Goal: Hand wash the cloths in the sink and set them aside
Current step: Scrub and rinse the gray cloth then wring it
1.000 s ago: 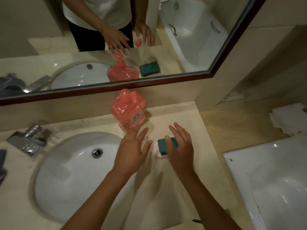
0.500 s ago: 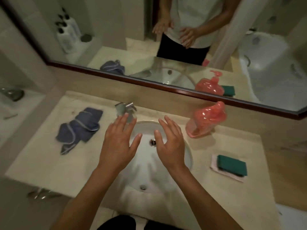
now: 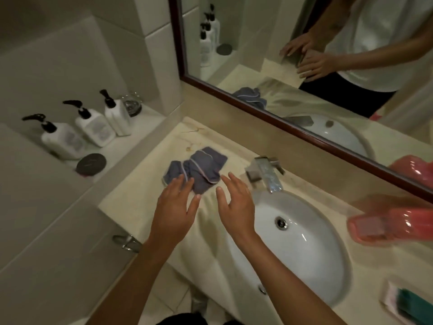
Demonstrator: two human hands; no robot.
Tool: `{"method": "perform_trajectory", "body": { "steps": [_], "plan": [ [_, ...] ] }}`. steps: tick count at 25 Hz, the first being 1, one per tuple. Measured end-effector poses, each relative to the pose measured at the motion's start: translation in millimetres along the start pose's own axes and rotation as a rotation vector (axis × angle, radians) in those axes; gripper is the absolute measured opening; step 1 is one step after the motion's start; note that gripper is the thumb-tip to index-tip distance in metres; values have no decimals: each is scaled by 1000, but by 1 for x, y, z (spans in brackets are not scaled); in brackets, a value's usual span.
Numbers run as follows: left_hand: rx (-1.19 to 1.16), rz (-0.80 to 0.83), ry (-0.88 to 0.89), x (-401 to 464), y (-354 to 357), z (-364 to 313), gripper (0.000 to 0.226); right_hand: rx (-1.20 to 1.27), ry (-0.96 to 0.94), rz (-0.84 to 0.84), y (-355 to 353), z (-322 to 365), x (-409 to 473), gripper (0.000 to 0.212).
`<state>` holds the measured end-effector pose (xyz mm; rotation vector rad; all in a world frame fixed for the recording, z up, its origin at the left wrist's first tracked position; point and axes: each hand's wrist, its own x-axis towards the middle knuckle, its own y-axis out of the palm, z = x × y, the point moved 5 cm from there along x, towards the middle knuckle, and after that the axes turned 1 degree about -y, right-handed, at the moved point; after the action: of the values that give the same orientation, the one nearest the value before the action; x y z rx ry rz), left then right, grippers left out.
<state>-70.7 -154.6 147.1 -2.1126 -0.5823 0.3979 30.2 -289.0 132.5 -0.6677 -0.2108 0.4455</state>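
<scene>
Right now I am at the reaching step, with nothing washed yet as far as I can judge: the blue-grey cloths (image 3: 195, 171) lie crumpled in a heap on the counter (image 3: 131, 195), left of centre in the frame, apart from the sink (image 3: 304, 249) and dry-looking. My left hand (image 3: 174, 212) sits just below the heap with its fingers spread and straight, the fingertips (image 3: 179, 181) overlapping the near edge of the cloths; whether they touch the fabric or hover above it I cannot tell. My right hand (image 3: 235, 207) is beside it, also spread and holding nothing, between the heap and the faucet (image 3: 266, 172).

I reckon the next move calls for closing both hands on the heap, gathering all the loose folds at once so none trails behind, then carrying it right, over the rim and into the basin under the spout.

As for containers, the sink basin at centre right holds no cloth, and I see no standing water in it; its drain (image 3: 281, 222) looks uncovered. A pink detergent bottle (image 3: 396, 221) stands blurred at the right edge, its contents unclear. Three white pump bottles (image 3: 93, 127) stand in a ledge recess at the upper left. A green sponge (image 3: 414, 303) lies at the lower right corner.
</scene>
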Motion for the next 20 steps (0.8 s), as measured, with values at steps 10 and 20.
{"method": "perform_trajectory", "body": {
  "steps": [10, 20],
  "plan": [
    [-45, 124, -189, 144, 78, 114, 53, -87, 180, 303, 130, -65, 106, 53],
    [-126, -43, -245, 177, 139, 131, 43, 279, 244, 190, 163, -99, 130, 27]
  ]
}}
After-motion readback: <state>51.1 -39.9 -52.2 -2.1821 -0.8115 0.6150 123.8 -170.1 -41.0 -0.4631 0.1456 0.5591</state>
